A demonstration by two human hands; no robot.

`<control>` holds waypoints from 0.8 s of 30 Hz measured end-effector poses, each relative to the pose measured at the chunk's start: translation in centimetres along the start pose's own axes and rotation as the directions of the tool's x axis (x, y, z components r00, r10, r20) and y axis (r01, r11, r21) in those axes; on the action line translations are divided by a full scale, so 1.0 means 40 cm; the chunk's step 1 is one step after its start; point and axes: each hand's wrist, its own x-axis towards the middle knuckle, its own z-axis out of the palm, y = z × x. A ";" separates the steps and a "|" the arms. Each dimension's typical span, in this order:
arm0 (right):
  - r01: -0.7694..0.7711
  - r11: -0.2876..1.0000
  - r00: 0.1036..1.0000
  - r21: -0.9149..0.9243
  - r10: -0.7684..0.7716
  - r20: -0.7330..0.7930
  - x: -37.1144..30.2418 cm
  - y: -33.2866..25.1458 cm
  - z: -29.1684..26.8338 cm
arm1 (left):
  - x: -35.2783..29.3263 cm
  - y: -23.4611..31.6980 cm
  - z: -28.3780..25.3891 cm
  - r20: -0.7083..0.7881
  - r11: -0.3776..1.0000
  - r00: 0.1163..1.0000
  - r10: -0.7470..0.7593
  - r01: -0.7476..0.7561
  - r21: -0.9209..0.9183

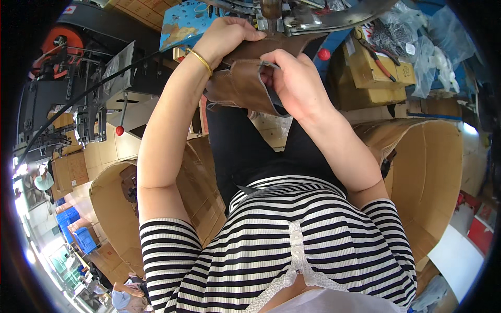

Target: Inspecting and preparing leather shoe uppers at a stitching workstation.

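A brown stitched leather piece (240,86), folded over with a dark lining, lies under the metal post of a machine (270,11) at the top middle. Its exact kind cannot be made out. My left hand (225,40), a gold bangle at its wrist, presses thumb and fingers on the leather's far part close beside the post. With its thumb outside and its fingers tucked inside, my right hand (302,86) grips the open edge of the near fold. The loose lower end of the leather hangs above my lap.
Red-handled pliers (383,65) rest on a cardboard box (360,70) at the right, beside clear plastic bags (436,49). Large open cartons (428,172) stand at both sides of me. Levers with red knobs (120,130) stick out at the left. Further people work at the far lower left.
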 end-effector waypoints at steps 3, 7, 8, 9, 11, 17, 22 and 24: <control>0.017 0.999 1.000 0.033 -0.017 -0.003 0.003 0.009 0.014 | 0.004 -0.005 -0.008 -0.006 0.999 0.999 0.033 -0.033 0.011; 0.043 0.999 0.998 0.029 -0.041 -0.050 -0.010 -0.005 0.020 | 0.009 0.011 -0.001 0.051 0.998 0.996 0.068 -0.068 -0.007; 0.061 0.998 0.997 -0.025 -0.062 -0.045 -0.020 -0.014 0.020 | 0.007 0.020 0.003 0.063 0.994 0.993 0.098 -0.101 0.048; 0.085 0.993 0.995 -0.080 -0.089 -0.041 -0.033 -0.026 0.025 | -0.010 0.031 -0.009 0.078 0.985 0.988 0.133 -0.141 0.103; 0.368 0.726 0.930 -0.581 -0.299 0.216 -0.065 -0.011 0.002 | -0.059 0.023 -0.017 0.096 0.980 0.981 0.167 -0.176 0.092; 0.628 0.069 0.768 -0.775 0.103 0.632 -0.205 0.186 -0.109 | -0.176 -0.063 0.086 0.230 0.990 0.964 -0.136 0.122 0.073; 0.812 0.005 0.493 -0.584 0.531 0.690 -0.236 0.117 -0.129 | -0.277 -0.049 0.141 0.419 0.900 0.872 -0.252 0.370 -0.228; 0.882 0.309 0.211 -0.356 0.417 0.884 -0.238 -0.015 -0.083 | -0.292 -0.088 0.081 0.493 0.958 0.868 -0.063 -0.085 0.273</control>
